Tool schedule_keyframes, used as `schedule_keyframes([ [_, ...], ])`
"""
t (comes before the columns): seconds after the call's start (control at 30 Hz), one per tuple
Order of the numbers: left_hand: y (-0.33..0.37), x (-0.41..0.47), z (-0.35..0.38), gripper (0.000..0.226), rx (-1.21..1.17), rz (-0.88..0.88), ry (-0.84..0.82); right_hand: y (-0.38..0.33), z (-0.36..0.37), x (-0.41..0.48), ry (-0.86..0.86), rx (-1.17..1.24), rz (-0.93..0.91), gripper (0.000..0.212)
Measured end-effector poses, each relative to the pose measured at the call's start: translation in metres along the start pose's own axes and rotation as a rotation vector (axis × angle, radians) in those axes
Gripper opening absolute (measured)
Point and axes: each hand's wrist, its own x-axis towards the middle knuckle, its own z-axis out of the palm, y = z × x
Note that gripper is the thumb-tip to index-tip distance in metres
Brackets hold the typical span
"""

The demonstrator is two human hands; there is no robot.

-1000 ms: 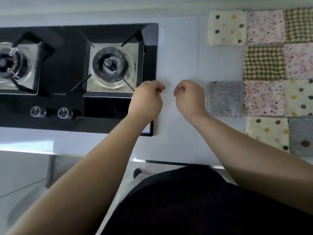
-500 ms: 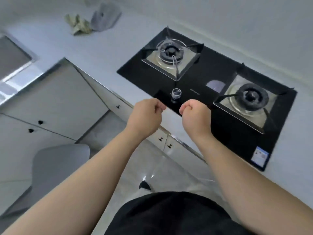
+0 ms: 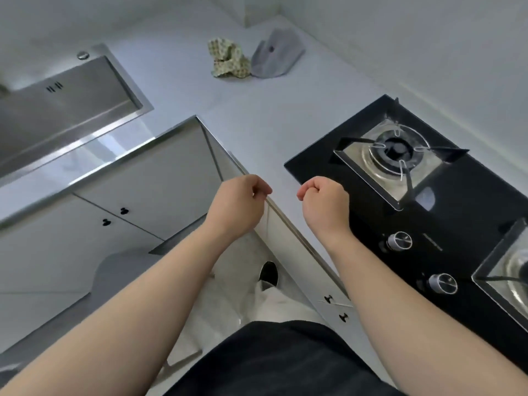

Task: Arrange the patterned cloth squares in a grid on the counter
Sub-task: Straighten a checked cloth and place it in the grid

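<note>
Two loose cloth squares lie at the far end of the white counter (image 3: 257, 115): a crumpled green-checked cloth (image 3: 228, 60) and, touching it on the right, a grey dotted cloth (image 3: 277, 54). My left hand (image 3: 238, 207) and my right hand (image 3: 324, 207) hang side by side in the air over the counter's front edge, well short of the cloths. Both have their fingers curled into loose fists with nothing in them. The laid-out grid of squares is out of view.
A black gas hob (image 3: 428, 195) with two burners and two knobs fills the right side. A steel sink (image 3: 57, 110) sits at the left. White cabinet doors (image 3: 137, 195) run below the L-shaped counter, and a grey chair (image 3: 114, 270) stands on the floor.
My head has turned left: the grid of squares left the view, and the hob slid right while the sink and the two loose cloths came in. Both hands stayed curled and empty.
</note>
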Motion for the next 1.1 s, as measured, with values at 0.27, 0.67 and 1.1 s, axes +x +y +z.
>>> schedule_keyframes([
  [0.27, -0.02, 0.121, -0.066, 0.028, 0.096, -0.058, 0.027, -0.07, 0.047, 0.11, -0.138, -0.002, -0.045, 0.035],
  [0.67, -0.064, 0.317, -0.11, 0.041, 0.257, 0.045, -0.049, -0.127, 0.12, 0.236, -0.111, -0.132, 0.067, 0.034],
  [1.1, -0.115, 0.48, -0.114, 0.067, 0.533, 0.296, -0.475, -0.187, 0.206, 0.313, 0.021, -0.235, 0.285, 0.034],
])
